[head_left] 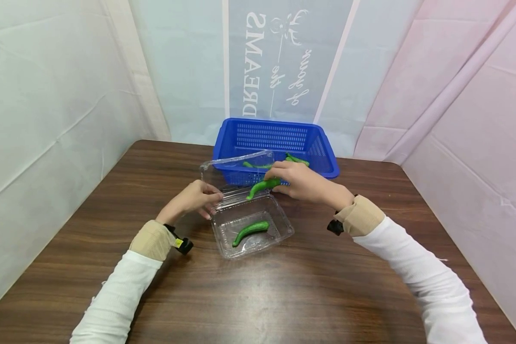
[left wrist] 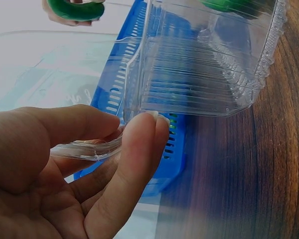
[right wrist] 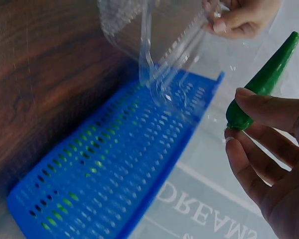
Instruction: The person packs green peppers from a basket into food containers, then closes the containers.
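Left hand (head_left: 199,198): fingers pinching the edge of the clear box near its fold. I'd expect thin plastic to flex or the box to skid if that pinch pulls unevenly.

Clear box (head_left: 276,231): on the desk (head_left: 327,291), lid raised, back against the blue basket. I judge the lid could flop down if the left fingers let go.

Loose pepper (head_left: 250,231): one, green, curved, lying in the box's base; a tilt might roll it.

Held pepper (head_left: 262,186): green, near the fold, grasped at its thick end by the right fingers. Smooth skin, narrow grip: I'd watch for a swivel, or its free tip snagging the rim.

Blue basket (head_left: 272,125): behind, more green peppers (head_left: 298,160) inside.

Right hand (head_left: 298,179): a low wrist could knock the basket.
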Available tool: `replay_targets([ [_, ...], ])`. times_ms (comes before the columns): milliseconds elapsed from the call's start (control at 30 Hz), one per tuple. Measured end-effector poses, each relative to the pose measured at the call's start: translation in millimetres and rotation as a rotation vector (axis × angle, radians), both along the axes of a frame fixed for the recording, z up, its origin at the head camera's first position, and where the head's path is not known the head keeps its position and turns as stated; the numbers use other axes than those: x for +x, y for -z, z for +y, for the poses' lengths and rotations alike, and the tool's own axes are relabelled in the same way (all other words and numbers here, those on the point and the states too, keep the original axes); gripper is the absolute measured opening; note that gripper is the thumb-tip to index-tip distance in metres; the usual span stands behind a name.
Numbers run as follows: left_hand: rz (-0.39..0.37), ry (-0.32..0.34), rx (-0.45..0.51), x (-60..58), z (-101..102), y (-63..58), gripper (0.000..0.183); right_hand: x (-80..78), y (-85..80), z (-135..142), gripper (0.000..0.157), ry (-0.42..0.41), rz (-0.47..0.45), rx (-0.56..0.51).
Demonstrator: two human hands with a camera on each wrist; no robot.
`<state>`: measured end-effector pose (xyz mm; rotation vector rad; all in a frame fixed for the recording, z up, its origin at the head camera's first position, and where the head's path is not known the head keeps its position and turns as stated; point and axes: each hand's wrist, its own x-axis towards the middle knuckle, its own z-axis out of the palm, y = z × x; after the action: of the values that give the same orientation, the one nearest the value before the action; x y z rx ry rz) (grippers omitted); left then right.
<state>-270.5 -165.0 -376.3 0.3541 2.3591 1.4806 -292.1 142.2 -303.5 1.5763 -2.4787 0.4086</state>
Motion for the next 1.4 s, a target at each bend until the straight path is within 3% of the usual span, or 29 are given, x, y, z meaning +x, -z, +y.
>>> replay_targets([
  [400,0.005,0.004,-0.018,0.8,-0.6,-1.8,0.032,10.1,32.4,-10.5,0.028,-0.029,-0.122,0.090],
  [833,0.002,-0.004,-0.018,0.9,0.2,-2.4,0.032,9.3,54.6,-19.5,0.025,-0.088,-0.072,0.134],
  [1400,0.003,0.005,-0.007,2.0,0.0,-3.5,0.032,5.7,67.5,-30.6,0.029,-0.053,-0.059,0.220],
])
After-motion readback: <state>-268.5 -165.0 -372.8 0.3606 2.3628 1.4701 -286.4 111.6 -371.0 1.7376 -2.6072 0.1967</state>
